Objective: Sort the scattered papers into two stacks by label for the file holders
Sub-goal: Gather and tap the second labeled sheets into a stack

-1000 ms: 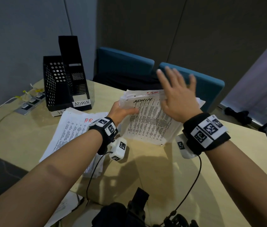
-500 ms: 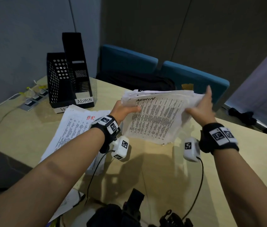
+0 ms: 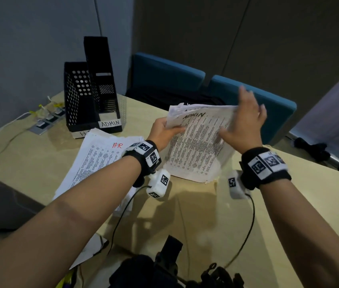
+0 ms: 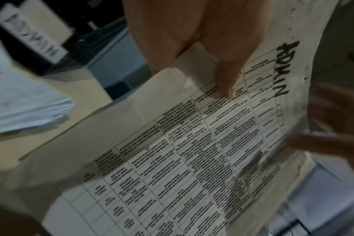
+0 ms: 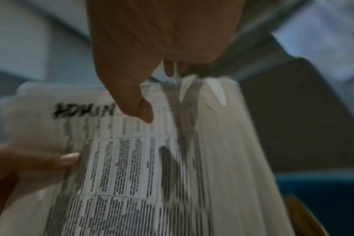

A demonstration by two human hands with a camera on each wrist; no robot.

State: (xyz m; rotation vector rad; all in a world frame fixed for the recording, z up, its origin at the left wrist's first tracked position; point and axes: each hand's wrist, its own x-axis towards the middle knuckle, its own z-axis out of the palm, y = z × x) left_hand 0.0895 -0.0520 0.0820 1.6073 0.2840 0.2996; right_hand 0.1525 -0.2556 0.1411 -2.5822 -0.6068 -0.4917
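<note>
A stack of printed sheets marked ADMIN stands tilted on its lower edge on the table. My left hand grips the stack's left edge, thumb across the front page. My right hand is against the stack's upper right edge with straight fingers reaching above the paper; its thumb lies on the front sheet. A second stack marked HR lies flat to the left. Two black file holders stand behind it: the taller one labelled ADMIN and a perforated one whose label the HR stack partly covers.
Two blue chairs stand beyond the table's far edge. A socket panel with cables is set into the table left of the holders. A loose sheet and dark gear sit at the near edge.
My right hand went from raised over the page down to the stack's right edge, then shifted up toward its top right corner. The left hand kept its grip.
</note>
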